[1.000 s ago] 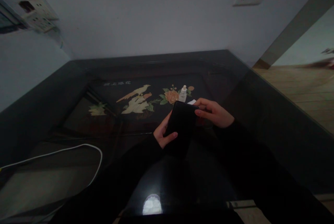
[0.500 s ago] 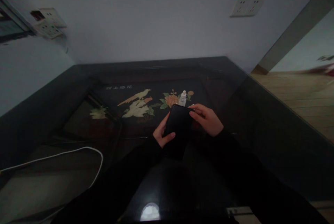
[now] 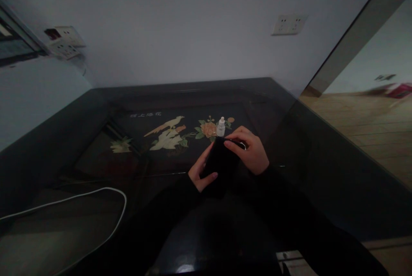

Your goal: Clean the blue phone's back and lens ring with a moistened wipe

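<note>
Two hands hold a flat, glossy black rectangular slab, seemingly a phone (image 3: 222, 164), tilted over a shiny black tabletop (image 3: 322, 160). The left hand (image 3: 203, 172) is clamped on its left side, thumb across the front; the right hand (image 3: 249, 151) pinches its upper edge — a small white scrap (image 3: 243, 146) shows under the palm, though whether it is gripped I cannot tell. The handling looks under way: the slab is up in both hands, not yet set down, and how much is left cannot be judged. Just beyond its top edge a small, clear, white-capped bottle (image 3: 220, 131) stands upright, cap on and untouched — its contents too small to make out. Farther left loops a thin white cable (image 3: 106, 188).
</note>
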{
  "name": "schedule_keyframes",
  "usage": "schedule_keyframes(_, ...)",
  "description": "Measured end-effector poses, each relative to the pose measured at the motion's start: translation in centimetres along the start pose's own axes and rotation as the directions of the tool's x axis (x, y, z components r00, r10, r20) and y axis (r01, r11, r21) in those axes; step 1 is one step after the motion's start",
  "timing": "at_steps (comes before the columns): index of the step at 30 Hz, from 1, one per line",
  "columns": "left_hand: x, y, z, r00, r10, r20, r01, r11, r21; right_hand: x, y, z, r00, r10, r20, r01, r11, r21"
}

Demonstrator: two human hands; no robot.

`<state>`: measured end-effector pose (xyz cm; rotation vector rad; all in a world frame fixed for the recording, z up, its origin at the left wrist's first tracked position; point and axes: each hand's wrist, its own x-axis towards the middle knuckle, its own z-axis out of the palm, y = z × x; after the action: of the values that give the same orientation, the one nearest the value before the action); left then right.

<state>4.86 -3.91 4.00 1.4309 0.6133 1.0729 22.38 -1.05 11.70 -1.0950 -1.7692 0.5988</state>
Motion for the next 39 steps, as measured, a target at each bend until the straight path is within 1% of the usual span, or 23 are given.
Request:
schedule_keyframes(2, -0.1, 0.1, 0.0, 1.000, 0.025, 0.001, -0.025, 0.999, 0.039, -0.1, -0.1, -0.1, 1.000, -0.014, -0.013, 0.014, 1.000, 0.010)
schedule_keyframes(4, -0.1, 0.0, 0.0, 0.999, 0.050, -0.016, -0.049, 0.997, 0.068, -0.1, -0.1, -0.1, 1.000, -0.009, 0.006, 0.009, 1.000, 0.026)
schedule_keyframes(7, -0.2, 0.1, 0.1, 0.999, 0.024, -0.042, -0.020, 0.995, 0.101, -0.1, 0.0, 0.0, 0.999, -0.011, 0.049, 0.008, 0.998, 0.067)
schedule_keyframes(10, -0.3, 0.2, 0.3, 0.999, 0.014, -0.042, -0.005, 0.979, 0.202, 0.0, -0.3, 0.4, 0.999, -0.033, 0.029, 0.031, 0.998, 0.059)
schedule_keyframes(13, -0.5, 0.5, 0.6, 0.996, 0.074, -0.051, -0.055, 0.950, 0.307, 0.0, -0.5, 0.5, 0.999, -0.047, 0.011, 0.047, 0.998, 0.044)
schedule_keyframes(15, -0.4, 0.6, 0.6, 0.997, 0.059, -0.040, -0.046, 0.962, 0.271, 0.1, -0.2, 0.3, 0.997, -0.057, 0.050, 0.054, 0.997, 0.056)
schedule_keyframes(17, -0.2, 0.5, 0.4, 0.999, 0.005, -0.037, 0.001, 0.987, 0.158, 0.0, 0.3, 0.1, 0.995, -0.042, 0.089, 0.032, 0.994, 0.108)
schedule_keyframes(19, 0.3, 0.2, -0.2, 0.994, -0.051, -0.096, 0.056, 0.997, 0.047, -0.5, 1.2, 0.1, 0.998, 0.039, 0.057, -0.050, 0.979, 0.195)
schedule_keyframes(21, 0.9, -0.3, -1.1, 0.969, -0.091, -0.232, 0.092, 0.996, -0.003, -1.3, 2.0, 0.7, 0.982, 0.190, 0.023, -0.188, 0.937, 0.294)
schedule_keyframes(22, 1.4, -0.5, -1.6, 0.947, -0.093, -0.307, 0.095, 0.995, -0.006, -1.9, 2.3, 1.2, 0.961, 0.265, 0.077, -0.275, 0.903, 0.331)
schedule_keyframes(23, 1.8, -0.8, -2.1, 0.926, -0.088, -0.366, 0.096, 0.995, 0.002, -2.5, 2.6, 1.8, 0.927, 0.318, 0.202, -0.371, 0.863, 0.343)
schedule_keyframes(24, 2.3, -1.1, -2.6, 0.905, -0.068, -0.420, 0.086, 0.996, 0.023, -3.0, 2.8, 2.5, 0.875, 0.349, 0.335, -0.460, 0.813, 0.357)
schedule_keyframes(25, 2.8, -1.5, -3.0, 0.897, -0.063, -0.437, 0.098, 0.994, 0.057, -3.5, 3.0, 3.3, 0.833, 0.361, 0.418, -0.520, 0.769, 0.372)
schedule_keyframes(27, 3.7, -2.1, -3.8, 0.883, -0.071, -0.464, 0.162, 0.974, 0.159, -3.9, 3.3, 4.7, 0.812, 0.360, 0.459, -0.554, 0.721, 0.416)
schedule_keyframes(28, 4.2, -2.4, -4.2, 0.878, -0.103, -0.467, 0.241, 0.939, 0.244, -3.9, 3.6, 5.3, 0.809, 0.372, 0.456, -0.566, 0.702, 0.431)
schedule_keyframes(29, 4.7, -2.6, -4.5, 0.875, -0.126, -0.467, 0.285, 0.914, 0.288, -3.7, 3.8, 5.7, 0.808, 0.387, 0.445, -0.574, 0.691, 0.440)
schedule_keyframes(31, 5.5, -2.8, -5.1, 0.869, -0.152, -0.471, 0.357, 0.851, 0.384, -3.2, 4.5, 6.2, 0.802, 0.423, 0.422, -0.589, 0.680, 0.437)
schedule_keyframes(33, 6.2, -2.6, -5.6, 0.861, -0.176, -0.477, 0.425, 0.764, 0.486, -2.6, 5.2, 6.3, 0.803, 0.443, 0.400, -0.590, 0.689, 0.421)
schedule_keyframes(36, 7.1, -2.0, -5.8, 0.844, -0.237, -0.482, 0.523, 0.569, 0.635, -2.1, 5.9, 6.1, 0.809, 0.451, 0.376, -0.580, 0.712, 0.395)
schedule_keyframes(39, 7.5, -1.4, -5.6, 0.821, -0.301, -0.486, 0.570, 0.372, 0.733, -1.9, 6.2, 5.9, 0.807, 0.457, 0.375, -0.580, 0.735, 0.352)
